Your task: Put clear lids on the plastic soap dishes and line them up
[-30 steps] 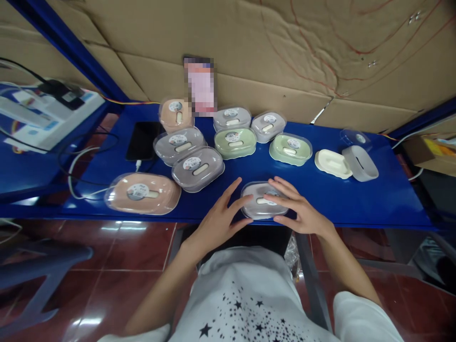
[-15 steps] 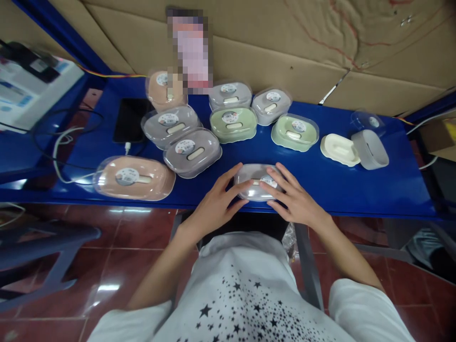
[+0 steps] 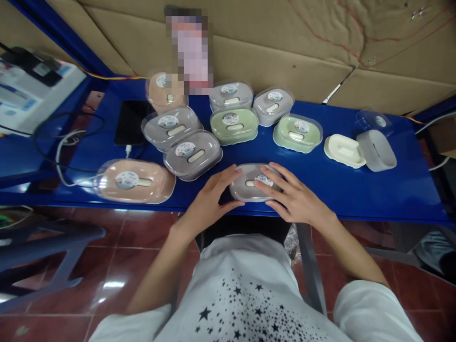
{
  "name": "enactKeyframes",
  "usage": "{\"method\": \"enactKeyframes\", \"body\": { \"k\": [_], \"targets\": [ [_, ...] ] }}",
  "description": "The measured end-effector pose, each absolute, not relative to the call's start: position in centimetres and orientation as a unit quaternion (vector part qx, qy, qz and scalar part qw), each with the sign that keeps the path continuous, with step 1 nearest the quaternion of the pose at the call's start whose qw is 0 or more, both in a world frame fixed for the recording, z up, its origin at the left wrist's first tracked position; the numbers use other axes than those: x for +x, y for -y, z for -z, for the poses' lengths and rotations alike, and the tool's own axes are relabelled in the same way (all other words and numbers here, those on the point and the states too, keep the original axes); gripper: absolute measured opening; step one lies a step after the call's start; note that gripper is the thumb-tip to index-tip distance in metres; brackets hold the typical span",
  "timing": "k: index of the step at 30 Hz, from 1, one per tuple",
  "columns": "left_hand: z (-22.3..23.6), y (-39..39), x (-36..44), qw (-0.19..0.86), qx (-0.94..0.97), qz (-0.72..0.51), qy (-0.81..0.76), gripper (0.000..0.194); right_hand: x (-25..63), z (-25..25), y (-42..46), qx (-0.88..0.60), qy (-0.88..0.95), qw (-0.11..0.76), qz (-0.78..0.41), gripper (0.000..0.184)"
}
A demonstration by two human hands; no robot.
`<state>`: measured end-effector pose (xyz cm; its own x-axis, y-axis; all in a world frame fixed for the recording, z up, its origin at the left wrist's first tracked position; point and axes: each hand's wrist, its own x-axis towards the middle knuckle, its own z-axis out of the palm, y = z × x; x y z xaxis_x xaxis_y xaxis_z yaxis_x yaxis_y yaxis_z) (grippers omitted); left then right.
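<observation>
In front of me, near the table's front edge, lies a grey oval plastic box (image 3: 245,194) with a clear lid, a round-edged sticker and a pale bar showing in its middle. My left hand (image 3: 211,198) curves around its left end, thumb at the front rim and fingers at the back rim. Across the lid's right side spread the fingers of my right hand (image 3: 294,197), covering part of the sticker; its thumb is by the front edge. Between them, both hands hold the box, which appears to rest on the blue table (image 3: 356,192).
Similar lidded boxes stand around: peach (image 3: 133,183), grey (image 3: 194,154) and green (image 3: 297,134). At right are a cream insert (image 3: 342,149), an open grey base (image 3: 377,152) and a clear lid (image 3: 374,121). A black phone (image 3: 131,123) with a cable lies at left.
My left index finger has come off the lid's middle and drawn back to the left end. The box has shifted slightly left, and more of its lid shows. My right hand stays on it.
</observation>
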<state>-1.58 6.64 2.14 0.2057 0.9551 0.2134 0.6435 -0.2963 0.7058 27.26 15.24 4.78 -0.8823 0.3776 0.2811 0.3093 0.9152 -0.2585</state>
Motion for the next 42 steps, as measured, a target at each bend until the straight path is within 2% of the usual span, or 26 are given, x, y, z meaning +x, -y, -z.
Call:
{"method": "enactKeyframes", "body": {
  "k": [4,12,16,22,28,36,42],
  "targets": [
    [-1.7,-6.6,-1.5,0.249,0.744,-0.319,-0.531,0.088,27.1,-4.9,-15.4,-0.168,0.966,0.161,-0.114,0.078],
    [-2.0,-6.5,-1.3,0.252,0.741,-0.302,-0.545,0.081,27.9,-4.1,-16.1,-0.166,0.957,0.185,-0.151,0.079],
    [-2.5,-7.7,-1.3,0.248,0.756,-0.285,-0.535,0.081,28.0,-4.6,-16.7,-0.171,0.965,0.161,-0.120,0.079],
    [-2.5,-10.2,-1.6,0.227,0.778,-0.270,-0.519,0.086,28.2,-4.4,-20.2,-0.154,0.973,0.136,-0.110,0.069],
    [-1.8,-9.2,-1.3,0.231,0.760,-0.268,-0.546,0.084,27.9,-2.1,-20.4,-0.161,0.960,0.190,-0.125,0.067],
    [-1.8,-9.7,-1.6,0.204,0.765,-0.284,-0.541,0.088,27.1,-2.6,-21.1,-0.163,0.948,0.234,-0.137,0.081],
    [-1.6,-9.3,-1.6,0.195,0.756,-0.303,-0.547,0.083,27.2,-2.7,-21.0,-0.156,0.957,0.211,-0.126,0.062]
  ]
}}
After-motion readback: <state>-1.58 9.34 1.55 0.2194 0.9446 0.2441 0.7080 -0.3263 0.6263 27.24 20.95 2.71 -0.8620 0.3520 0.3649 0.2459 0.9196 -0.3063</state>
